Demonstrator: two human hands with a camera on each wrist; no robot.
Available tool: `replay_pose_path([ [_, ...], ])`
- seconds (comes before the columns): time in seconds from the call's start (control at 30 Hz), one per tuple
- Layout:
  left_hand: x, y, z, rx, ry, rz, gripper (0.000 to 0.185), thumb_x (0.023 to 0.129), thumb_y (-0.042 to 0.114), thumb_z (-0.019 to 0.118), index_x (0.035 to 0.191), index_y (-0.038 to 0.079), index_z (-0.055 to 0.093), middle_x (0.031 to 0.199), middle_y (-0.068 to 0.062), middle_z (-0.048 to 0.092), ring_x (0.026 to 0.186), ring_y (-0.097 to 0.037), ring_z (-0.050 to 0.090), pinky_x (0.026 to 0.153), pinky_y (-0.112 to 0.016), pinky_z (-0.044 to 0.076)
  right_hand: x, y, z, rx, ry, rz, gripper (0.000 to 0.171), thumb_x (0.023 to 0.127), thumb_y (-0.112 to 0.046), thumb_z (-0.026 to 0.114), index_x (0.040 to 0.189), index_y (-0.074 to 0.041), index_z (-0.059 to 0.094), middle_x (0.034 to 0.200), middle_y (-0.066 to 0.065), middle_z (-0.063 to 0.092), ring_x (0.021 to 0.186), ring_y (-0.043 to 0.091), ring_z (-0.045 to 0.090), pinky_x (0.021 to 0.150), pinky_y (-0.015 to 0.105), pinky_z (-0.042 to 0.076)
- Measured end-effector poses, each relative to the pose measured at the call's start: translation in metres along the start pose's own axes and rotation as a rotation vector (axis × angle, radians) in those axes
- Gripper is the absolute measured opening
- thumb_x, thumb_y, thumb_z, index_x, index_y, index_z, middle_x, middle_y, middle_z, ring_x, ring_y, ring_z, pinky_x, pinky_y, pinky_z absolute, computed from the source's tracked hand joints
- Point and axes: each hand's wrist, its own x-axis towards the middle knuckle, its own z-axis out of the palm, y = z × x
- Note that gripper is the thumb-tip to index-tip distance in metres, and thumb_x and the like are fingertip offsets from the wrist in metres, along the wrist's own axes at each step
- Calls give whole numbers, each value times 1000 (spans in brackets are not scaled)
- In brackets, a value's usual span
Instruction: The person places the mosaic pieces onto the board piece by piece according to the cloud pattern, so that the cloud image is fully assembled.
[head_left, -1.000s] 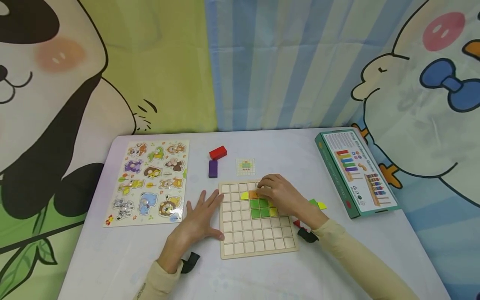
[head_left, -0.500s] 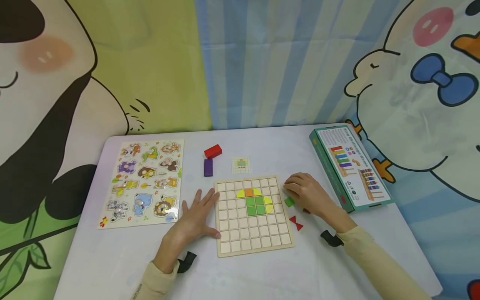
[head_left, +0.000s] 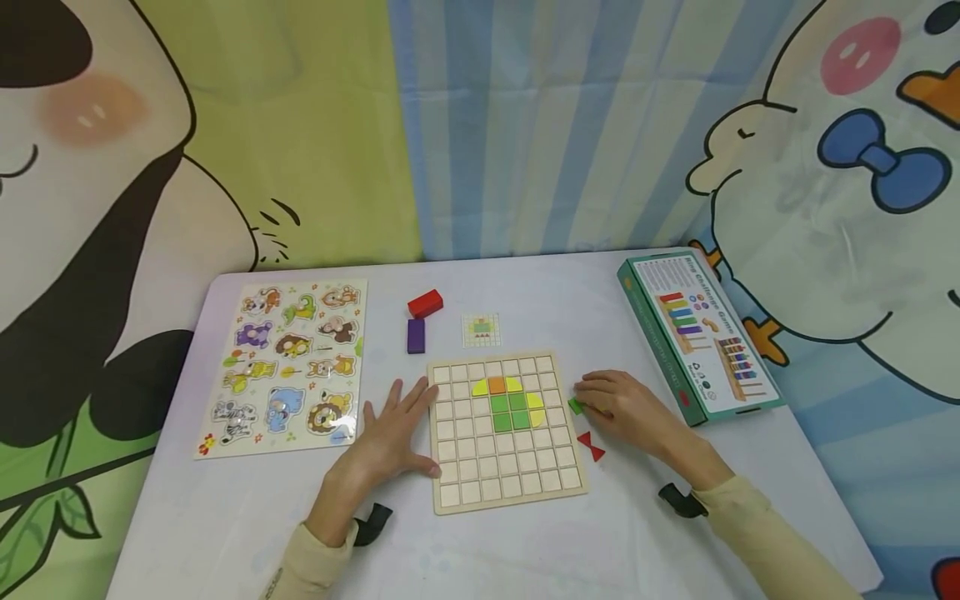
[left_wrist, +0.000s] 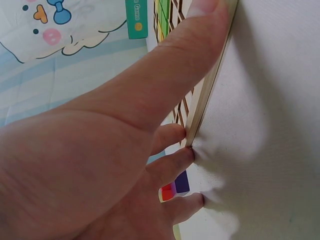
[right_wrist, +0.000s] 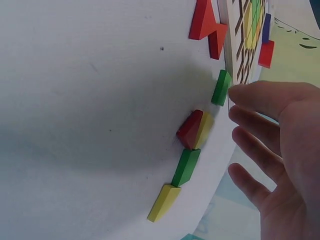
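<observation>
My left hand (head_left: 386,437) lies spread along the left edge of a wooden grid board (head_left: 480,468), its thumb and some fingertips touching the rim in the left wrist view. Green squares (head_left: 509,412), an orange square (head_left: 497,385) and yellow curved-edged pieces (head_left: 536,408) sit in the grid. My right hand (head_left: 633,417) is over loose pieces right of the board, fingers extended, holding nothing. In the right wrist view its thumb is beside a green block (right_wrist: 221,88); a dark red piece (right_wrist: 190,130), another green block (right_wrist: 186,167) and a yellow block (right_wrist: 164,202) lie below.
Two red triangles (head_left: 592,446) lie by the board's right edge. A small pattern card (head_left: 482,330) is behind the board, with a red block (head_left: 425,303) and a purple block (head_left: 416,336) to its left. An animal puzzle (head_left: 281,367) lies left, a green game box (head_left: 697,333) right.
My right hand has left the board for the loose pieces on the right, then shifted slightly toward me. A yellow piece right of the orange square is uncovered. My left hand stays at the edge.
</observation>
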Motion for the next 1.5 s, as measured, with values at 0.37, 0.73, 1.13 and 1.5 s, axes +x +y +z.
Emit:
replay_pose_path([
  [0.37,-1,-1,0,8,-5,0,127,58,35,98,162,15,27,171,-7,15,157,-44,2,111,-83,0,-2,2,9,9,11,16,24,78,-13,87,101,-7,80,104,3,77,104,23,69,99,46,54],
  [0.73,-1,3,0,11,-7,-4,125,59,34,97,161,14,28,171,-7,15,157,-43,1,111,-83,0,1,8,9,43,84,-7,22,76,-9,87,96,-6,78,99,2,74,98,19,66,87,39,56],
  [1.13,0,2,-2,2,-13,-6,127,59,35,97,162,15,26,172,-6,14,158,-43,0,111,-82,-2,52,-16,1,64,107,-115,30,75,-11,88,102,-6,76,104,3,72,103,23,64,92,43,55],
  [1.5,-1,2,-3,4,-7,8,125,59,35,97,161,14,28,171,-7,15,157,-43,0,111,-83,-1,102,-49,32,59,179,-302,21,78,-12,86,97,-7,78,97,4,75,100,24,69,92,39,56],
])
